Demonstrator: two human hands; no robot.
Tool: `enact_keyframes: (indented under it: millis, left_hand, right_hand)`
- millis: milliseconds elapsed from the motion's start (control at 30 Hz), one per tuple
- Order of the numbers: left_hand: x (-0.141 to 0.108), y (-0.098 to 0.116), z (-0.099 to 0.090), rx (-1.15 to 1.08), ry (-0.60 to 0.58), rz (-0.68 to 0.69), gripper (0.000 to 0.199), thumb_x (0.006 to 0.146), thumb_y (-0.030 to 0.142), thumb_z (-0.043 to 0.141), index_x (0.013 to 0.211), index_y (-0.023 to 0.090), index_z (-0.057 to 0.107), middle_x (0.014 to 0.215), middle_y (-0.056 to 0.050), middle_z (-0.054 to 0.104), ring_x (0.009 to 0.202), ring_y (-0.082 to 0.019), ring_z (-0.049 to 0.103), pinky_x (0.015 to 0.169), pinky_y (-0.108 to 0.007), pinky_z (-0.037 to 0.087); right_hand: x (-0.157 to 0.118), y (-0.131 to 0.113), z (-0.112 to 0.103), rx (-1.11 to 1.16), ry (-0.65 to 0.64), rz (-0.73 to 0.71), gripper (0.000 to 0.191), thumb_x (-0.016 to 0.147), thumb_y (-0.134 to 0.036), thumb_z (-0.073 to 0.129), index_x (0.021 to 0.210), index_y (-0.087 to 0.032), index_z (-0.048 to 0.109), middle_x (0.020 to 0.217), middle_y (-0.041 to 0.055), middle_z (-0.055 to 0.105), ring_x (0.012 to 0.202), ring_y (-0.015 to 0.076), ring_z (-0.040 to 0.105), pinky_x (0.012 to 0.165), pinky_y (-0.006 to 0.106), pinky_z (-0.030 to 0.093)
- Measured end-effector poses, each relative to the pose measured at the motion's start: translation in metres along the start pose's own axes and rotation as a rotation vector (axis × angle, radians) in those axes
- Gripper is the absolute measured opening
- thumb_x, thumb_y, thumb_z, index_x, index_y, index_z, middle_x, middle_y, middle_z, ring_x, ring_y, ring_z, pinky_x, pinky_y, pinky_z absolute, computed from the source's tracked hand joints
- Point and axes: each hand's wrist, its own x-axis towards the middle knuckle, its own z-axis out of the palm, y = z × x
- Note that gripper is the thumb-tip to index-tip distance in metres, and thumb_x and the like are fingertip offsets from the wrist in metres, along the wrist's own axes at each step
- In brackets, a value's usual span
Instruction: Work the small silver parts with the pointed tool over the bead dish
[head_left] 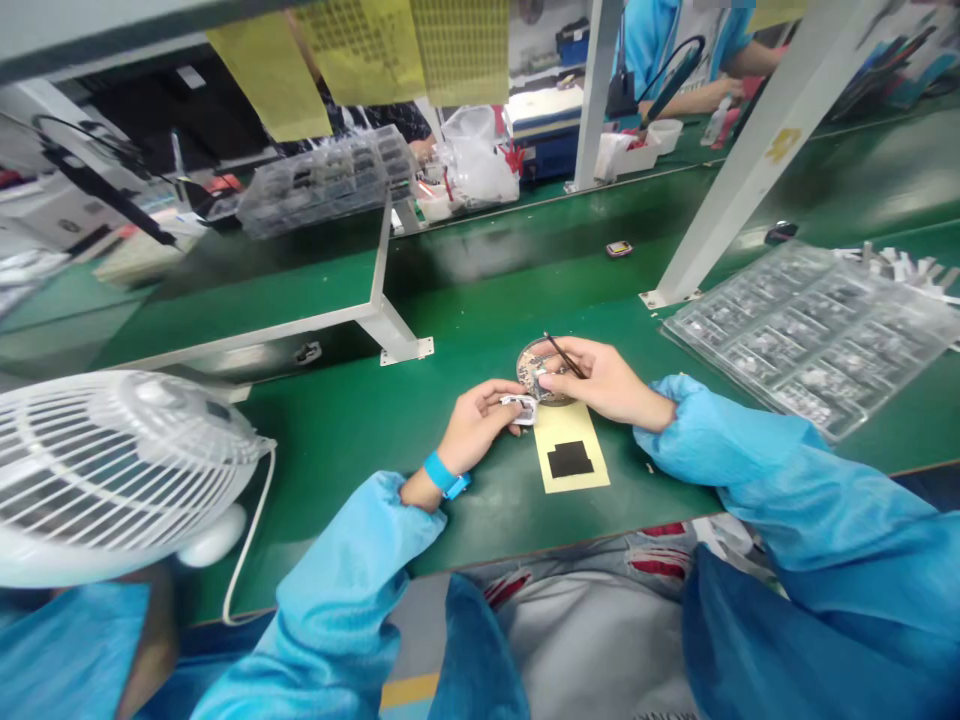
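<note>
Near the middle of the green bench, my left hand [474, 425] is closed on a small white frame-like part [520, 409], pinched between thumb and fingers. My right hand [596, 380] holds a thin dark tool [564, 355], its upper end pointing up and left. Under the right fingers sits a round dish [531, 368] with many tiny pieces in it, partly hidden by the hand. Just below the dish lies a pale yellow sheet [603, 476] carrying a black patch [570, 459].
A white fan [112, 470] stands at the left, its cable on the bench. Clear compartment trays [817, 330] lie at the right. Metal posts [720, 190] rise from the bench. A small device [619, 249] lies further back. Another person's arm [694, 98] shows across the bench.
</note>
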Motion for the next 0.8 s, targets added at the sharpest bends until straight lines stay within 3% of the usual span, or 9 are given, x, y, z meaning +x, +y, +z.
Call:
enact_keyframes:
  millis: [100,167,267,467,633,800]
  left_hand:
    - [0.000,0.002,-0.001,0.014,0.062,0.023,0.039,0.077,0.036,0.081,0.105,0.011,0.071,0.085,-0.009,0.075,0.060,-0.014,0.068,0.041,-0.018,0.035]
    - [0.000,0.002,-0.001,0.013,0.097,0.047,0.040,0.076,0.037,0.084,0.104,0.012,0.071,0.086,-0.009,0.075,0.060,-0.014,0.068,0.042,-0.019,0.035]
    - [0.001,0.000,-0.001,0.013,0.137,0.077,0.041,0.074,0.040,0.087,0.099,0.012,0.072,0.081,-0.007,0.075,0.056,-0.012,0.065,0.043,-0.020,0.039]
    - [0.001,-0.004,-0.004,0.021,0.237,0.097,0.040,0.084,0.051,0.077,0.101,0.014,0.078,0.078,-0.007,0.072,0.056,-0.012,0.061,0.041,-0.020,0.037]
    - [-0.002,-0.005,-0.005,-0.082,0.155,0.143,0.040,0.090,0.047,0.071,0.115,0.016,0.079,0.096,-0.010,0.075,0.073,-0.014,0.063,0.053,-0.023,0.049]
    - [-0.006,-0.006,-0.004,-0.070,0.116,0.176,0.040,0.091,0.043,0.071,0.122,0.018,0.078,0.108,-0.012,0.076,0.079,-0.017,0.065,0.059,-0.026,0.052]
  right_hand:
    - [0.001,-0.006,-0.004,-0.056,-0.039,0.003,0.040,0.080,-0.045,0.083,0.107,-0.017,0.076,0.103,0.0082,0.075,0.095,0.0202,0.070,0.087,0.037,0.058]
    - [0.001,-0.010,-0.004,-0.129,-0.038,-0.026,0.033,0.078,-0.046,0.084,0.094,-0.018,0.079,0.100,0.0072,0.076,0.095,0.0211,0.070,0.088,0.037,0.057]
    - [0.000,-0.012,-0.001,-0.162,-0.031,-0.019,0.031,0.079,-0.047,0.084,0.092,-0.019,0.081,0.097,0.0065,0.077,0.093,0.0206,0.069,0.087,0.037,0.055]
    - [-0.003,-0.010,0.007,-0.007,-0.076,0.201,0.033,0.070,-0.043,0.089,0.090,-0.018,0.081,0.092,0.0047,0.078,0.083,0.0169,0.069,0.082,0.032,0.054]
    - [-0.005,-0.011,0.013,-0.012,-0.053,0.259,0.030,0.072,-0.044,0.088,0.075,-0.017,0.078,0.081,0.0030,0.075,0.073,0.0124,0.063,0.072,0.027,0.049]
    - [-0.006,-0.006,0.015,-0.004,0.024,0.245,0.035,0.071,-0.048,0.088,0.075,-0.015,0.075,0.077,0.0028,0.072,0.070,0.0117,0.059,0.069,0.026,0.045]
